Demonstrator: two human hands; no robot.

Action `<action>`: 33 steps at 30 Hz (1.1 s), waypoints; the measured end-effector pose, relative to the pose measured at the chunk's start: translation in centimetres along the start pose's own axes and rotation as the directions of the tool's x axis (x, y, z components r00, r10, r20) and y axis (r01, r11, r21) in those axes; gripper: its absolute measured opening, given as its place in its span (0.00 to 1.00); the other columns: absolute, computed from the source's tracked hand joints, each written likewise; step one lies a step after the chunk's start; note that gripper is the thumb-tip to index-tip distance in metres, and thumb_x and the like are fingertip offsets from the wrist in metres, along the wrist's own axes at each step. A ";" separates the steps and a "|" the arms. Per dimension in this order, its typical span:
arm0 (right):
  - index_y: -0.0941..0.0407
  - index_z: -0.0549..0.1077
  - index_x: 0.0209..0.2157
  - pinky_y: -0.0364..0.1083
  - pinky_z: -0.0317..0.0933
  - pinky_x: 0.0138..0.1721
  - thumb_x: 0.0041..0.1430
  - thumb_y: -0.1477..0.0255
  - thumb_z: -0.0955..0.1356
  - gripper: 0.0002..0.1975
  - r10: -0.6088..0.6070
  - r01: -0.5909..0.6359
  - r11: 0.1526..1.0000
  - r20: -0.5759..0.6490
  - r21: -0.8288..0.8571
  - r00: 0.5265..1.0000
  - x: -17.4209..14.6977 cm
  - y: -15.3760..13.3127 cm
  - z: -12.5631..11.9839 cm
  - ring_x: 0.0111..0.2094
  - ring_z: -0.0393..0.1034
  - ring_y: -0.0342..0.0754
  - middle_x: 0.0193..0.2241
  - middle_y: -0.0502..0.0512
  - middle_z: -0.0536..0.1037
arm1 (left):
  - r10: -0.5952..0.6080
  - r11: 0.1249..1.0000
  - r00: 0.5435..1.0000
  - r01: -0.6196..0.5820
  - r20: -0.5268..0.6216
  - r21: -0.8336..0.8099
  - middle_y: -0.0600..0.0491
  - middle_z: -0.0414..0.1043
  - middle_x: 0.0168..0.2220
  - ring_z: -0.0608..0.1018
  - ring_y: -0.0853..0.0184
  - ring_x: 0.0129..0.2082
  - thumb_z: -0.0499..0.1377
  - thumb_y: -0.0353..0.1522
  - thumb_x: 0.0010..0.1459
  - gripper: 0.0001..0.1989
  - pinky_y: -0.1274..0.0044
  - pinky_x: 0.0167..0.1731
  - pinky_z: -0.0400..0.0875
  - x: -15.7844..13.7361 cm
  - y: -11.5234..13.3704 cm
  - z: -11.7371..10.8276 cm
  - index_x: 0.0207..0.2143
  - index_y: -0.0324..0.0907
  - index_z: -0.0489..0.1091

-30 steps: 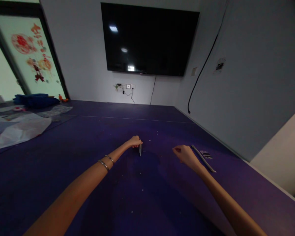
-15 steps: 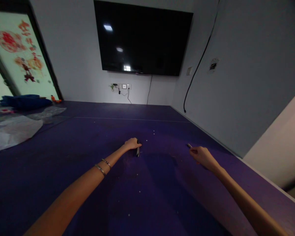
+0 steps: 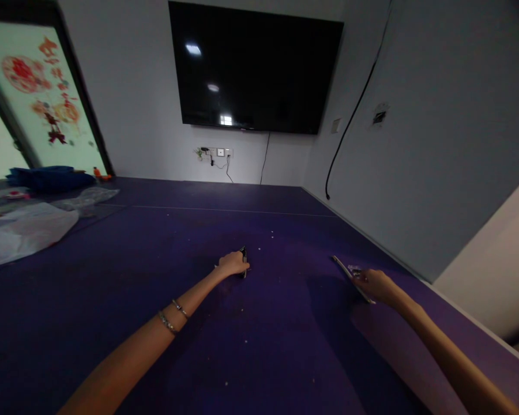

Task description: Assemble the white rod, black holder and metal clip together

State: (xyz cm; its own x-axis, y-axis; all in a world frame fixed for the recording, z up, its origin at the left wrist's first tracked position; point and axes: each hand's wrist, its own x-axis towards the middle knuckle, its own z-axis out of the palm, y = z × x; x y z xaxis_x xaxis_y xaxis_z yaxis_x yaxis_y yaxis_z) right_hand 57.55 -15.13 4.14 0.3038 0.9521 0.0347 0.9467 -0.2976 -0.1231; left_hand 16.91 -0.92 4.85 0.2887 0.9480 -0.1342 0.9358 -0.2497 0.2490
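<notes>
One dark strip is held in my left hand, midway across the purple surface; near its right edge, my right hand curls over a longer strip, whether gripping I cannot tell.

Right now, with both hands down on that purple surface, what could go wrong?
The left hand covers much of the dark object it grips, so a slip might go unnoticed. The right hand is close to both the thin strip and the small packet, so it could nudge either.
</notes>
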 end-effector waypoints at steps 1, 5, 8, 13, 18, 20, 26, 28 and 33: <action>0.56 0.72 0.18 0.42 0.51 0.22 0.54 0.63 0.62 0.17 -0.017 0.017 1.000 0.005 0.003 1.000 0.2 0.2 0.3 0.24 0.71 0.50 0.19 0.57 0.75 | 0.000 1.000 1.000 0.000 -0.001 -0.002 0.43 0.74 0.38 0.76 0.58 0.40 0.55 0.43 0.48 0.17 0.74 0.33 0.66 0.0 0.0 0.0 0.34 0.40 0.71; 0.56 0.69 0.19 0.41 0.53 0.24 0.54 0.67 0.63 0.13 -0.080 0.079 0.996 0.018 0.038 0.997 0.6 0.6 1.3 0.23 0.70 0.47 0.19 0.54 0.74 | 0.003 1.000 1.000 -0.003 -0.015 -0.014 0.45 0.74 0.36 0.76 0.58 0.38 0.55 0.43 0.48 0.15 0.75 0.32 0.66 0.0 -0.1 0.1 0.31 0.41 0.71; 0.56 0.69 0.19 0.42 0.52 0.24 0.53 0.70 0.63 0.11 -0.085 0.082 0.995 0.036 0.062 0.996 0.6 0.8 1.6 0.23 0.69 0.47 0.19 0.54 0.74 | 0.006 1.000 0.999 -0.007 -0.040 -0.024 0.45 0.75 0.35 0.76 0.59 0.37 0.54 0.44 0.50 0.16 0.75 0.32 0.66 -0.1 -0.4 0.2 0.30 0.41 0.72; 0.57 0.69 0.19 0.42 0.51 0.24 0.55 0.70 0.61 0.14 -0.152 0.150 0.987 0.024 0.049 0.988 -0.2 -1.1 1.4 0.24 0.69 0.48 0.21 0.57 0.74 | 0.000 0.999 0.996 -0.004 -0.086 -0.048 0.45 0.75 0.34 0.77 0.59 0.36 0.49 0.46 0.54 0.21 0.75 0.31 0.66 -0.5 -0.6 0.5 0.29 0.41 0.73; 0.59 0.72 0.23 0.42 0.53 0.26 0.58 0.66 0.58 0.18 -0.202 0.202 0.979 -0.020 0.031 0.979 -1.6 -8.3 0.9 0.27 0.72 0.48 0.22 0.58 0.76 | -0.007 0.998 0.992 -0.001 -0.124 -0.071 0.45 0.75 0.34 0.77 0.60 0.36 0.47 0.47 0.55 0.22 0.76 0.32 0.66 -0.7 -0.8 0.8 0.30 0.42 0.74; 0.59 0.74 0.24 0.41 0.54 0.27 0.58 0.65 0.58 0.19 -0.205 0.206 0.978 -0.043 0.032 0.978 -2.1 -11.9 0.9 0.29 0.73 0.49 0.24 0.59 0.77 | -0.008 0.997 0.990 -0.003 -0.139 -0.076 0.46 0.75 0.35 0.77 0.59 0.37 0.47 0.47 0.56 0.22 0.75 0.32 0.66 -0.8 -0.9 1.0 0.30 0.43 0.74; 0.59 0.76 0.29 0.42 0.59 0.31 0.59 0.66 0.58 0.18 -0.303 0.305 0.952 -0.096 0.005 0.948 -2.5 -21.3 1.8 0.32 0.74 0.50 0.30 0.62 0.78 | -0.013 0.997 0.983 -0.002 -0.186 -0.083 0.46 0.76 0.36 0.77 0.59 0.37 0.46 0.47 0.57 0.23 0.75 0.33 0.66 -1.0 -0.9 1.3 0.32 0.43 0.74; 0.60 0.76 0.30 0.43 0.60 0.32 0.58 0.67 0.58 0.17 -0.310 0.311 0.950 -0.079 0.002 0.947 -2.5 -23.5 2.1 0.33 0.74 0.52 0.32 0.64 0.78 | -0.018 0.997 0.977 0.000 -0.213 -0.082 0.45 0.75 0.36 0.77 0.59 0.37 0.43 0.46 0.59 0.24 0.75 0.34 0.66 -1.1 -0.9 1.4 0.33 0.42 0.74; 0.62 0.75 0.33 0.45 0.62 0.35 0.59 0.68 0.58 0.17 -0.331 0.332 0.943 -0.060 0.010 0.942 -2.3 -26.6 2.7 0.35 0.74 0.54 0.33 0.65 0.77 | -0.022 0.997 0.964 0.001 -0.266 -0.080 0.44 0.75 0.37 0.76 0.60 0.39 0.41 0.43 0.61 0.25 0.75 0.35 0.66 -1.4 -0.8 1.7 0.35 0.41 0.74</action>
State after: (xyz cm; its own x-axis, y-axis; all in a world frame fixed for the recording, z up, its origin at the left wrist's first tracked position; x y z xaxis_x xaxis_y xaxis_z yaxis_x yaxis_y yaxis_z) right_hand 31.40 -9.20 4.67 -0.0207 0.9909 0.1331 0.9927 0.0361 -0.1148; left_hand 16.05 -2.42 3.25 0.2036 0.9717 0.1198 0.9167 -0.2322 0.3251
